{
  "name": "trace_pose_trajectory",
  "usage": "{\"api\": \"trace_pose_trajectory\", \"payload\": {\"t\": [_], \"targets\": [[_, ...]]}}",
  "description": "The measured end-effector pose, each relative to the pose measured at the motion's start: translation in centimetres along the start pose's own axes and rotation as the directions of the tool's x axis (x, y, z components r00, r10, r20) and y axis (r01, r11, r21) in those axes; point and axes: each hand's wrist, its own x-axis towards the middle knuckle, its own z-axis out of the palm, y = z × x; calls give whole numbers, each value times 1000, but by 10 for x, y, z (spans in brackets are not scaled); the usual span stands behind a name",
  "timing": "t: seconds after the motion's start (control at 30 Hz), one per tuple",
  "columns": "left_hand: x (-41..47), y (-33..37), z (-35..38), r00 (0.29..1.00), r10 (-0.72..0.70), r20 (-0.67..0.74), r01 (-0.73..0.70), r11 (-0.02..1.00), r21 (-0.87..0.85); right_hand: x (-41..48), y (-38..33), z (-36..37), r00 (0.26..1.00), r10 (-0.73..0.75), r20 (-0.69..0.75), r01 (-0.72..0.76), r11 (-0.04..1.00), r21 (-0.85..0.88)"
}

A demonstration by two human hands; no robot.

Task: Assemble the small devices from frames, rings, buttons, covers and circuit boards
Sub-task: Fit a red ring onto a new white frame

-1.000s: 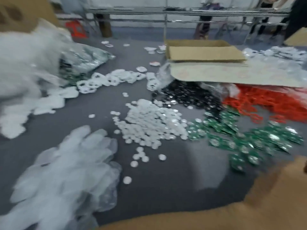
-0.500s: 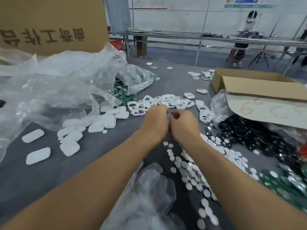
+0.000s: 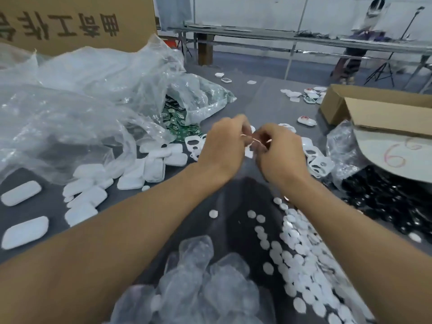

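A grey worktop (image 3: pixel 233 94) fills the frame, with a long bench behind it. At upper left, a clear plastic bag (image 3: pixel 98 94) spills green circuit boards (image 3: pixel 178 122). At right stands an open brown cardboard box (image 3: pixel 374 108), its contents hidden. Below it, a second clear bag (image 3: pixel 343 148) lies against shiny black round parts (image 3: pixel 397 202). White oval covers (image 3: pixel 88 197) lie at lower left and white round buttons (image 3: pixel 297 244) at lower right. At centre, the left hand (image 3: pixel 222 146) and right hand (image 3: pixel 278 150) meet. Both grips are pinched on a small white plastic piece (image 3: pixel 249 152), and a thin reddish strip (image 3: pixel 256 139) runs between the fingertips.
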Motion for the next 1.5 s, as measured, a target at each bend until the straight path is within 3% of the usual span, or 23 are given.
{"api": "trace_pose_trajectory", "payload": {"t": [0.07,0.13,0.23,0.3,0.4,0.5,0.57,0.67,0.8,0.93,1.03,1.1,1.17,1.33,1.4,1.5], "targets": [[-29,29,-26,1000,6,23,-2,990,-142,-29,-5,-35,991,128,40,-133,969,210],[-65,56,-48,986,3,164,30,980,-199,-75,-11,-74,973,166,162,-216,906,365],[-125,98,-63,876,1,483,159,943,-291,-159,-12,-129,958,148,245,-226,917,328],[-168,123,-60,814,18,580,155,956,-248,-211,-8,-158,945,168,282,-255,915,312],[-231,154,-48,811,50,583,80,977,-195,-276,1,-187,917,264,298,-347,897,274],[-280,177,-33,799,101,592,17,982,-190,-325,11,-201,936,304,174,-324,940,101],[-298,187,-23,826,142,545,-58,984,-170,-343,17,-206,963,260,64,-261,965,4],[-304,200,-20,843,171,510,-145,985,-90,-352,23,-210,986,157,50,-149,978,-144],[-304,209,-26,782,75,618,-127,991,41,-352,33,-216,983,135,127,-126,989,-77],[-295,227,-35,754,18,656,-156,976,153,-344,37,-219,967,192,169,-202,978,45],[-278,245,-26,786,21,618,-97,991,90,-328,42,-222,953,261,155,-288,939,187],[-264,255,-9,829,54,557,-86,996,33,-312,50,-227,957,277,90,-289,941,177],[-247,263,16,868,88,489,-97,995,-7,-291,61,-234,958,286,-2,-284,952,118],[-206,282,86,893,157,422,-181,983,17,-236,97,-251,951,262,-166,-296,926,-236],[-192,290,109,893,217,394,-240,971,10,-216,117,-258,924,289,-251,-355,891,-282],[-169,306,137,844,350,406,-398,916,37,-193,147,-268,830,467,-306,-549,782,-296]]}}
